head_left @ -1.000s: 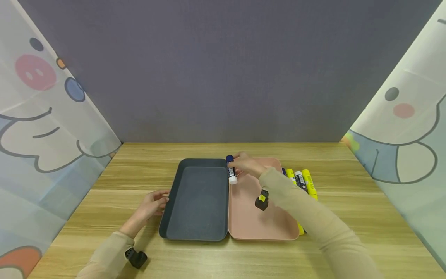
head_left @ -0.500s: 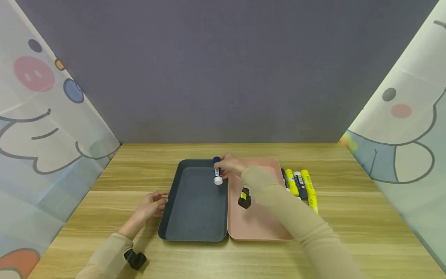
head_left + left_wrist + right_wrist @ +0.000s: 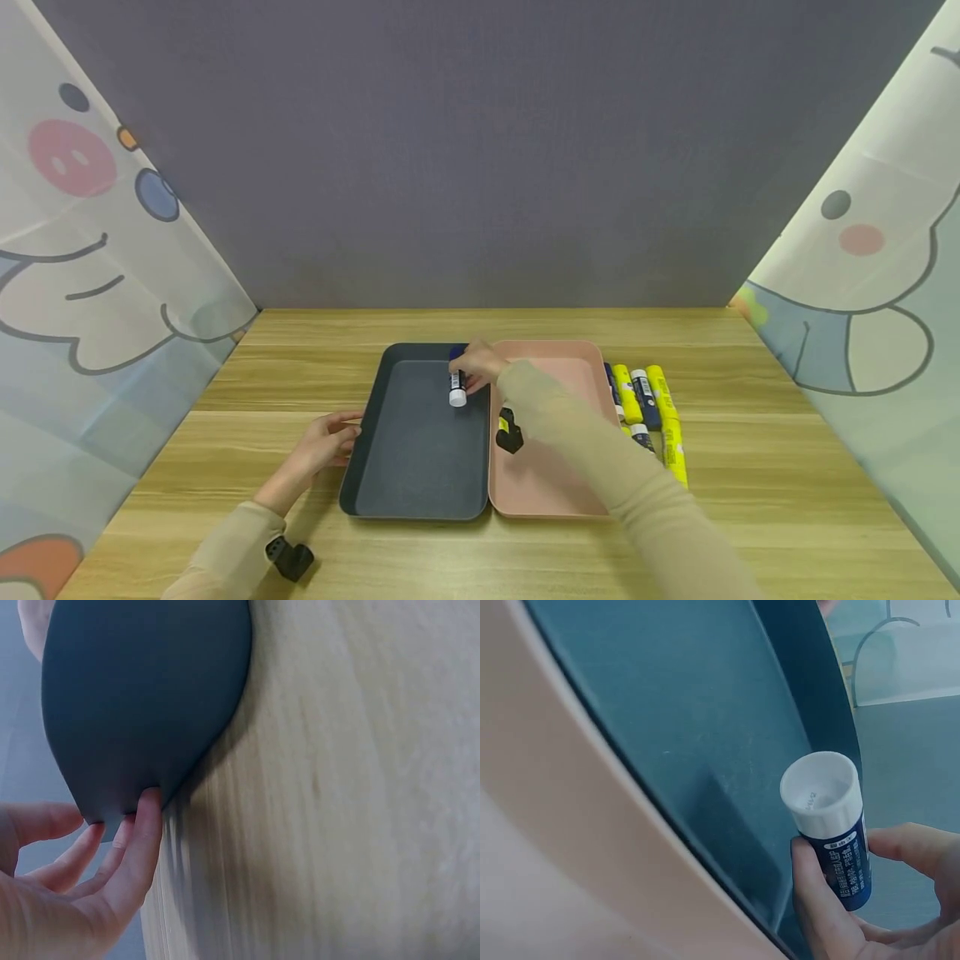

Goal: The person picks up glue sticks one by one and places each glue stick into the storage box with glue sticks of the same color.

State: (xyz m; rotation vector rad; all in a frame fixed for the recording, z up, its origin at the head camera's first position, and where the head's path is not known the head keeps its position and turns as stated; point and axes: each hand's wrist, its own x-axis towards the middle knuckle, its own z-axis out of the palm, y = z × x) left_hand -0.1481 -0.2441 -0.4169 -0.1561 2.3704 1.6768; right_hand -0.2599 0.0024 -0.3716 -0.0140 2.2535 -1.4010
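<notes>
Blue tube (image 3: 457, 388) shifted left over grey tray (image 3: 423, 458), right hand (image 3: 480, 364) pinching it

The wooden table (image 3: 787, 483) carries two trays set side by side, long edges just beside each other: a dark tray (image 3: 416, 454) on the left and a pink tray (image 3: 551, 493) on the right. Beyond the pink one's right side, yellow sticks (image 3: 627, 394) and blue sticks (image 3: 646, 402) lie close together on the wood, some of the nearer ones only partly visible
</notes>
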